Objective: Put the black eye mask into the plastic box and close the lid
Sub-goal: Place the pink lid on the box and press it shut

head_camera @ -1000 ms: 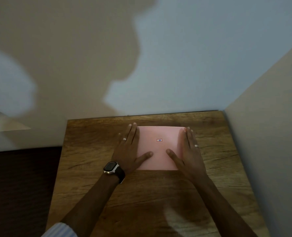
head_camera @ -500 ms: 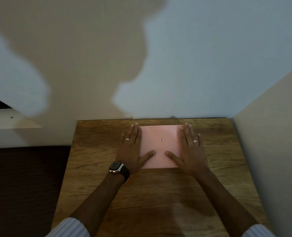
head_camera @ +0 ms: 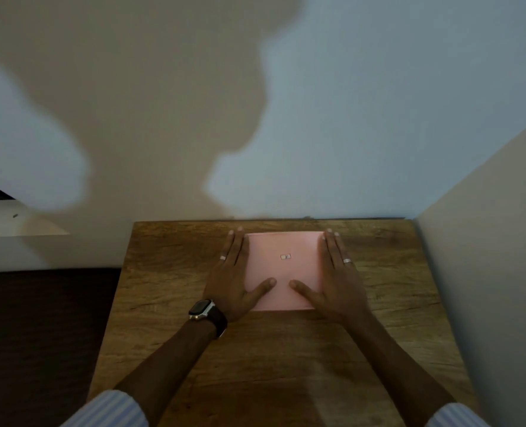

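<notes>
Your left hand [head_camera: 234, 282] and right hand [head_camera: 337, 282], fingers flat and released, press the pink plastic box [head_camera: 283, 272] lid; lift away next, probably.

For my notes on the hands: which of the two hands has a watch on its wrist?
The left hand, on the left edge of the pink box, has a dark watch on its wrist. The right hand has only a ring.

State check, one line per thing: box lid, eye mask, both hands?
plastic box: pink lid down, lying flat on the wooden table.
black eye mask: not visible; cannot tell if it is inside.
left hand: open, flat along the box's left side, thumb on the lid.
right hand: open, flat along the box's right side, thumb on the lid.
</notes>
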